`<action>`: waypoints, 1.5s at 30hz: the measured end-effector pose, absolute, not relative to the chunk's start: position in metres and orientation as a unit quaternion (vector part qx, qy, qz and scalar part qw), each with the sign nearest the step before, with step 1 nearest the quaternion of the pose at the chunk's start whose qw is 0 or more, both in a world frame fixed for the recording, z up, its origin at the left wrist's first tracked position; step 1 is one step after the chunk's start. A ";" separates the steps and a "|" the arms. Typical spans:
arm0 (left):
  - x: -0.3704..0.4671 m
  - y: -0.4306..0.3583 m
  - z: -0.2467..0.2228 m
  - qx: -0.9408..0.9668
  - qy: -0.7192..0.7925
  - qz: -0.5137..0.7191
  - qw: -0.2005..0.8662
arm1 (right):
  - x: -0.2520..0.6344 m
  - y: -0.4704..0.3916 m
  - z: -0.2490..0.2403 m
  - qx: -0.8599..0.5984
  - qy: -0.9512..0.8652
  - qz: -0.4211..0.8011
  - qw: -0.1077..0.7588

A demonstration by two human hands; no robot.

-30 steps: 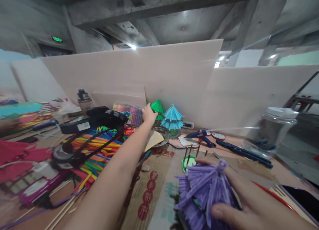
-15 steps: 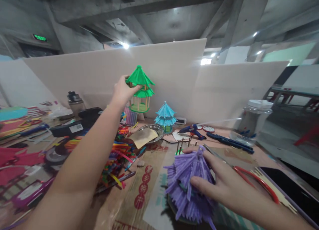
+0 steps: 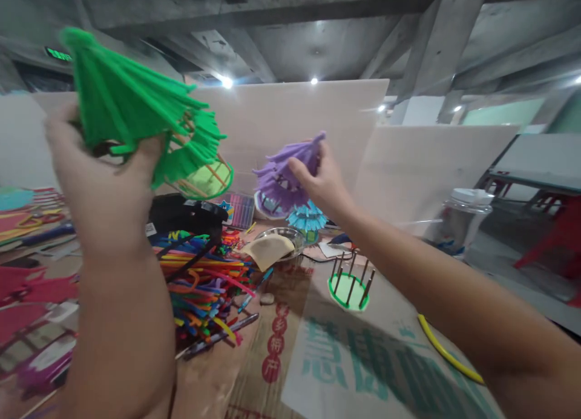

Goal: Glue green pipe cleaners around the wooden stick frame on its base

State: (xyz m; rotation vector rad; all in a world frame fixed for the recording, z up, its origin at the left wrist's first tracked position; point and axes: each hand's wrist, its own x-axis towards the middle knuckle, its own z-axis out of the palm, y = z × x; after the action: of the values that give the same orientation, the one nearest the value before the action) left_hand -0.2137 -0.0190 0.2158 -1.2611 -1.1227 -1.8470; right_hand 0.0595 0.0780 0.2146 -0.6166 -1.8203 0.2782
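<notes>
My left hand [image 3: 104,164] grips the green pavilion model [image 3: 131,98] by its upper roof, close to the camera at the left. That model is tilted, its pale green round base turned to the right. My right hand [image 3: 320,177] holds the purple tiered model [image 3: 288,171] up by its top, also tilted. Behind and just below the purple model stands a blue tiered model [image 3: 307,222], partly hidden. A green-rimmed base with several upright brown sticks [image 3: 348,290] sits on the cardboard below my right forearm.
Colourful pipe cleaners [image 3: 204,286] lie in a heap left of the cardboard [image 3: 254,370]. A metal plate [image 3: 297,240] with yellowish paper is behind them. A clear jar [image 3: 463,219] stands at the right, and a white partition [image 3: 408,164] rises behind the table. A yellow strip [image 3: 447,352] lies at the right.
My left hand has brought the green model nearer and to the left, tilting it. My right hand has lifted the purple model off the table and carried it forward, uncovering the base with sticks.
</notes>
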 end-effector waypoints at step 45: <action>-0.197 0.017 0.193 -0.478 -0.451 -0.734 0.174 | 0.059 0.206 0.174 -0.590 -0.720 -0.025 0.364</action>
State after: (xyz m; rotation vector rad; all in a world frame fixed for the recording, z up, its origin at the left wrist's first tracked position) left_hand -0.1967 0.0170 0.1928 -1.3539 -1.2783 -2.0802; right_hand 0.0588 0.2063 0.1744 -1.5190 -1.8531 -0.0639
